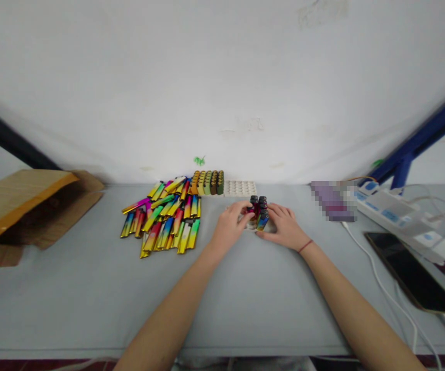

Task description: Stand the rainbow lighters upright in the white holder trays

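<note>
Several dark-topped lighters (262, 219) stand upright in a small white holder (250, 225) between my two hands. My left hand (230, 222) has its thumb and fingers closed round a red lighter (251, 209) at the group's left side. My right hand (283, 225), with a red string at its wrist, curves round the right side, thumb and fingers apart. Behind them lies a white tray with round holes (240, 188). Left of this tray stands a block of upright lighters (207, 182). A loose pile of shiny multicoloured lighters (168, 214) lies further left.
An open cardboard box (25, 203) sits at the far left. On the right are a phone (413, 270), a power strip (400, 216), white cables (377, 273) and a pixelated purple item (332, 201). A wall rises behind the grey table (276, 309).
</note>
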Available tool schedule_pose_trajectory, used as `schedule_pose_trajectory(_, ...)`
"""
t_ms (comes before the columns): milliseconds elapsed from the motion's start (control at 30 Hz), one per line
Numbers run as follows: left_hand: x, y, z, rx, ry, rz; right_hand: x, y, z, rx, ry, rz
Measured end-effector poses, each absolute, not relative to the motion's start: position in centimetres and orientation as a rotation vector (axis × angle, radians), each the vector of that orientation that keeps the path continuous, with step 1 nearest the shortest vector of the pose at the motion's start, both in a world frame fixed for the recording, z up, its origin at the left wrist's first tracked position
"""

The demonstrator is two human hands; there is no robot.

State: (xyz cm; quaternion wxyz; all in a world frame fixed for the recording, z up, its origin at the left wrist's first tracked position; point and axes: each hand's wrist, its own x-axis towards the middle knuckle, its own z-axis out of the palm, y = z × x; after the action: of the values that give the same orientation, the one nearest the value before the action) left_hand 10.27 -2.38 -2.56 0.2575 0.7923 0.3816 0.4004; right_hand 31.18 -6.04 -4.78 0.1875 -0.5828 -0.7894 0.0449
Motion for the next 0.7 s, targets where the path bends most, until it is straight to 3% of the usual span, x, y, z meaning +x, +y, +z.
schedule_pose_trajectory(533, 9.4, -3.4, -2.0, 2.431, 1.074, 0.947, 31.3, -6.1, -4.8, -1.648, -2.224, 0.095)
schedule_pose_trajectory(700, 7.4, -3.7, 0.5, 2.433, 1.597, 0.618, 31.3, -6.1, -4.9, -1.644, -2.231, 0.079)
